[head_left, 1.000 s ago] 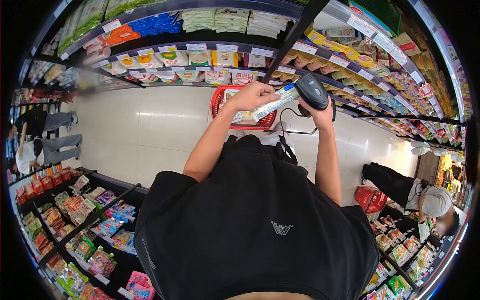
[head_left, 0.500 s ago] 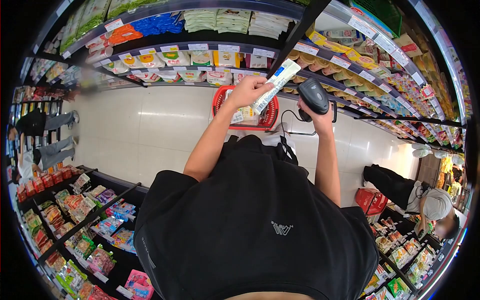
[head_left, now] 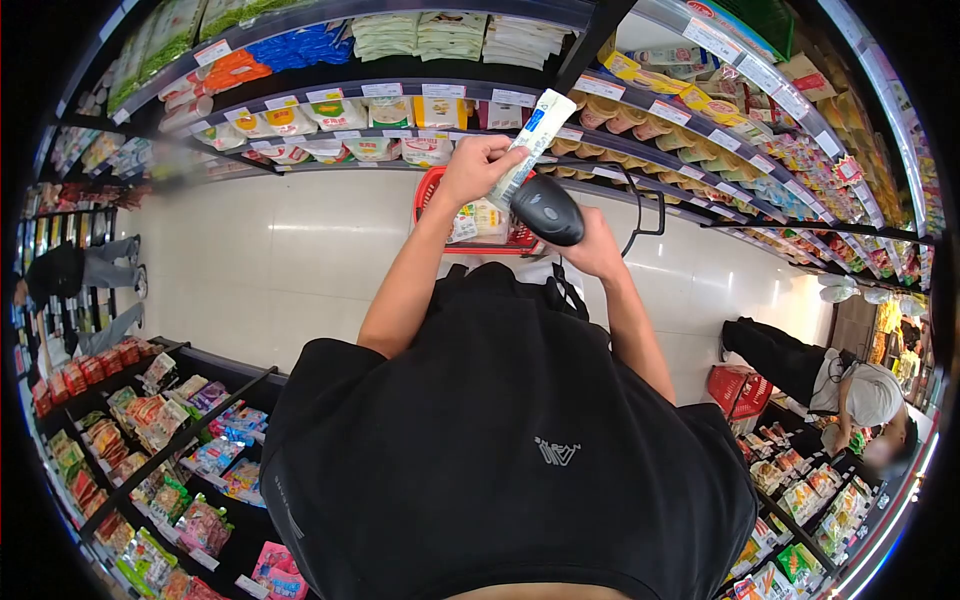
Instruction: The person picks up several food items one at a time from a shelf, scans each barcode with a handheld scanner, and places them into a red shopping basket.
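My left hand (head_left: 480, 168) pinches a long, slim white packet (head_left: 532, 143) with a blue patch near its upper end and small printing along it. The packet is tilted, its top leaning right. My right hand (head_left: 592, 245) is wrapped round a black handheld barcode scanner (head_left: 549, 210), whose rounded head is right at the packet's lower end. Under both hands on the floor is a red shopping basket (head_left: 428, 190) with white packaged goods (head_left: 485, 222) inside, partly hidden by my left hand and the scanner.
Shelves with price tags (head_left: 383, 90) hold bagged goods ahead and on the right. Low bins of colourful packets (head_left: 205, 525) stand behind on the left. A person (head_left: 850, 395) bends over bins at the right, near another red basket (head_left: 738, 390). Other people (head_left: 85, 268) are at far left.
My right hand has brought the scanner left, close to the packet's lower end, and turned it that way. My left hand has shifted slightly left and up, still holding the packet.
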{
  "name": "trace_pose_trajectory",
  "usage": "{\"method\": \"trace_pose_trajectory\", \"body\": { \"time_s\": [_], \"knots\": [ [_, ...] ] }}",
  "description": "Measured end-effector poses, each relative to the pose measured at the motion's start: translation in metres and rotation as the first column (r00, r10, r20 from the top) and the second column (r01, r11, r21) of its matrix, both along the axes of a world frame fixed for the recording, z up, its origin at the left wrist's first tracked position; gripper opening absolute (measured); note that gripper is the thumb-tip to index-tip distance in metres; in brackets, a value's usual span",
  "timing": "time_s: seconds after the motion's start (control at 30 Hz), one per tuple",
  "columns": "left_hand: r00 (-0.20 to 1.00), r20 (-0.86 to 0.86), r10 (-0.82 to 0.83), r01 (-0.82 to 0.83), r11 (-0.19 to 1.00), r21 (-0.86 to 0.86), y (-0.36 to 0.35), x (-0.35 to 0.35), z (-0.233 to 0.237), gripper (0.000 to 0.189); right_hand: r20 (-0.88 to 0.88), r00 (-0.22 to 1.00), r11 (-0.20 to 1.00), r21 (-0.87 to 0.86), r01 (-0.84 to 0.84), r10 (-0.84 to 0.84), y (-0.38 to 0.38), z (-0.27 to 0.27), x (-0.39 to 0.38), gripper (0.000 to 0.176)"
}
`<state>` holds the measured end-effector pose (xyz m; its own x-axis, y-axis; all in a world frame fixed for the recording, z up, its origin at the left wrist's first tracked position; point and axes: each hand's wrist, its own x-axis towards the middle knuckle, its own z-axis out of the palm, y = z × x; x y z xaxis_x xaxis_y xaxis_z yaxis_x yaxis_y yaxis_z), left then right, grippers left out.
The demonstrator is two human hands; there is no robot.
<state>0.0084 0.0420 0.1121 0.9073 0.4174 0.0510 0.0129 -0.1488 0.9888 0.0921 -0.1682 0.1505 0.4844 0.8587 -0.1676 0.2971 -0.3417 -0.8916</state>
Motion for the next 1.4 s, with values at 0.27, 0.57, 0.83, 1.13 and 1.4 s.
{"method": "trace_pose_trajectory", "body": {
  "time_s": [0.27,0.57,0.83,1.13,1.4],
  "knots": [
    [1.000,-0.004,0.029,-0.029,0.997,0.074,0.001,-0.001,0.002,0.024,0.182,0.982,0.998,0.028,-0.061,0.055,0.008,-0.003,-0.013,0.034],
    [0.999,-0.018,0.051,-0.049,0.996,0.077,0.001,-0.002,0.002,0.024,0.206,0.977,0.998,-0.035,-0.056,0.062,0.012,-0.001,-0.013,0.033],
    [0.998,0.015,0.063,-0.064,0.996,0.061,0.001,-0.003,0.004,0.024,0.202,0.973,0.991,-0.098,-0.093,0.111,0.013,0.009,-0.013,0.036],
    [0.998,-0.009,0.065,-0.063,0.991,0.120,-0.001,-0.005,0.010,0.026,0.200,0.974,0.989,-0.123,-0.084,0.108,0.011,0.004,-0.013,0.035],
    [0.998,0.017,0.067,-0.069,0.993,0.094,-0.003,-0.007,0.011,0.027,0.207,0.972,0.989,-0.123,-0.083,0.107,0.011,0.002,-0.014,0.035]
  ]
}}
